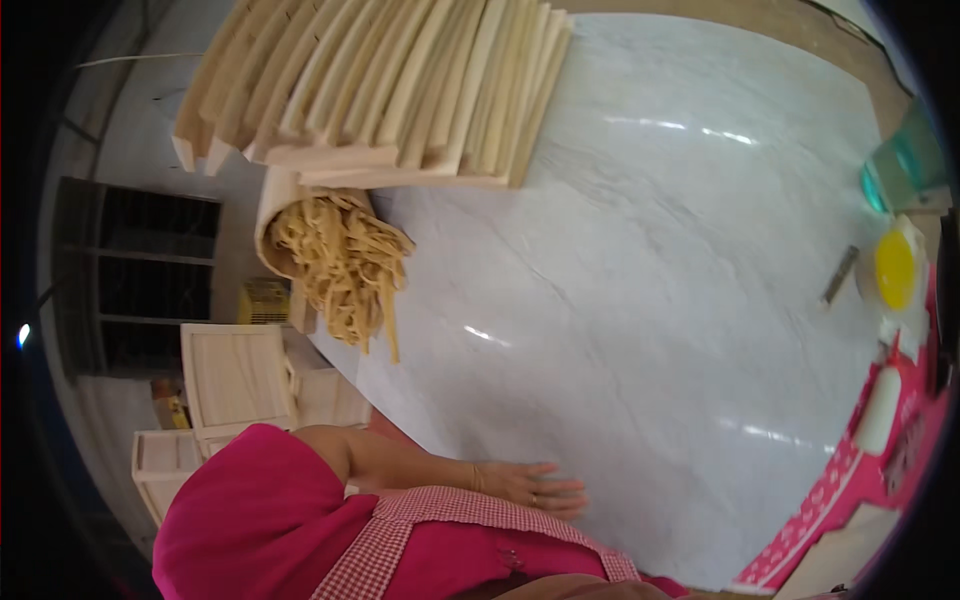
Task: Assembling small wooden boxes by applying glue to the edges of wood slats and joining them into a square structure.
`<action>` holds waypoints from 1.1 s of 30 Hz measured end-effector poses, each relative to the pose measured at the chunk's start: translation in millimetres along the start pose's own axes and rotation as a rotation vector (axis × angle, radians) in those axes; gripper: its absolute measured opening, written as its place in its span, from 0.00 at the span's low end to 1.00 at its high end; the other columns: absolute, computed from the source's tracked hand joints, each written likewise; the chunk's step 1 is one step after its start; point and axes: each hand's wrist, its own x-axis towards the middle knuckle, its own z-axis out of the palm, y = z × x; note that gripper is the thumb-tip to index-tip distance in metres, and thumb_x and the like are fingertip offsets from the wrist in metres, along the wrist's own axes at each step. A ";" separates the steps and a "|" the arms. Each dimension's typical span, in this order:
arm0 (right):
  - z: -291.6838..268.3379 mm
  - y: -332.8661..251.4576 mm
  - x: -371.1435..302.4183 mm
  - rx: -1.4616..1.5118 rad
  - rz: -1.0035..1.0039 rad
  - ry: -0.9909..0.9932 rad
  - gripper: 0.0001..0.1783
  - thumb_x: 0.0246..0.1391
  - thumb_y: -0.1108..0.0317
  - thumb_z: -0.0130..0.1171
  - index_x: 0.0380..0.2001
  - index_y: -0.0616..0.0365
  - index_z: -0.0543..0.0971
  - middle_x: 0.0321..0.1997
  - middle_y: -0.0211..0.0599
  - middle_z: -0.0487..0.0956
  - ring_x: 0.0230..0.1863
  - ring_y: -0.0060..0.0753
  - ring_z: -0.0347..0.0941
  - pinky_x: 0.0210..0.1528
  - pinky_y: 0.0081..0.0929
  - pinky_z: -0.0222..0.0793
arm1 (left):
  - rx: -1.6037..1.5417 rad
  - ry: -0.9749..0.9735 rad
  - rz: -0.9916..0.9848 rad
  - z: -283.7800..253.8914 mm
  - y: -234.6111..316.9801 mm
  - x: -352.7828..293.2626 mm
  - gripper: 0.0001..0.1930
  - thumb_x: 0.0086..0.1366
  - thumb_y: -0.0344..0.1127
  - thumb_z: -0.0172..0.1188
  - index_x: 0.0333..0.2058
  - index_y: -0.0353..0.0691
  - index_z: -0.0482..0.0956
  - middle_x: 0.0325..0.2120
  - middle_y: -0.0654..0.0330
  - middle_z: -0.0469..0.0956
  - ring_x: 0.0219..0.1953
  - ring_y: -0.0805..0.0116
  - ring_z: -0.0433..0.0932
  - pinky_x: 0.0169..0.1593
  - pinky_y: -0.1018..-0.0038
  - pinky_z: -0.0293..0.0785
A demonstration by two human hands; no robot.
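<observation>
My left hand rests palm-down on the grey marbled tabletop, its fingers stretched out and holding nothing. A ring and a thin bracelet show on it. The left arm comes from a pink sleeve at the lower left, beside a checked apron. My right hand does not show; a blurred strip of skin lies along the bottom edge. A stack of pale wooden slats lies at the far left of the table. Near it, a pale rounded container lies on its side, with a tangle of long tan strips spilling out.
Along the right edge lie a short metal strip, a yellow oval thing and a white bottle with red nozzle on a pink patterned cloth. A green see-through container stands behind. Wooden boxes stand beyond the left edge.
</observation>
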 end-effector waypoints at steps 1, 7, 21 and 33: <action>-4.1 7.8 -29.0 -0.010 0.029 0.006 0.22 0.56 0.56 0.49 0.49 0.55 0.77 0.59 0.48 0.70 0.59 0.47 0.67 0.57 0.43 0.64 | -0.132 -0.151 -0.013 -9.1 1.4 -0.7 0.28 0.65 0.48 0.50 0.63 0.53 0.60 0.65 0.64 0.56 0.67 0.65 0.55 0.68 0.55 0.43; -32.7 43.6 -200.3 -0.088 0.202 0.149 0.21 0.56 0.57 0.50 0.48 0.55 0.78 0.57 0.48 0.72 0.57 0.47 0.70 0.56 0.42 0.65 | -0.138 -0.150 -0.009 -8.2 2.1 -16.1 0.36 0.57 0.51 0.57 0.63 0.47 0.60 0.66 0.60 0.55 0.69 0.57 0.50 0.68 0.51 0.40; -310.9 -187.1 -322.8 0.041 0.231 0.197 0.13 0.57 0.63 0.56 0.36 0.64 0.78 0.21 0.38 0.76 0.27 0.29 0.73 0.30 0.31 0.70 | -0.254 -0.177 -0.105 -33.4 9.9 -3.8 0.43 0.45 0.51 0.64 0.62 0.48 0.62 0.66 0.54 0.54 0.68 0.50 0.50 0.67 0.49 0.46; -536.0 22.7 -182.9 -0.813 0.675 0.968 0.20 0.55 0.56 0.55 0.46 0.58 0.75 0.54 0.51 0.73 0.56 0.51 0.68 0.56 0.48 0.64 | -0.238 -0.176 -0.228 -35.8 13.4 -1.2 0.43 0.45 0.53 0.65 0.62 0.51 0.63 0.66 0.53 0.52 0.69 0.48 0.47 0.66 0.51 0.47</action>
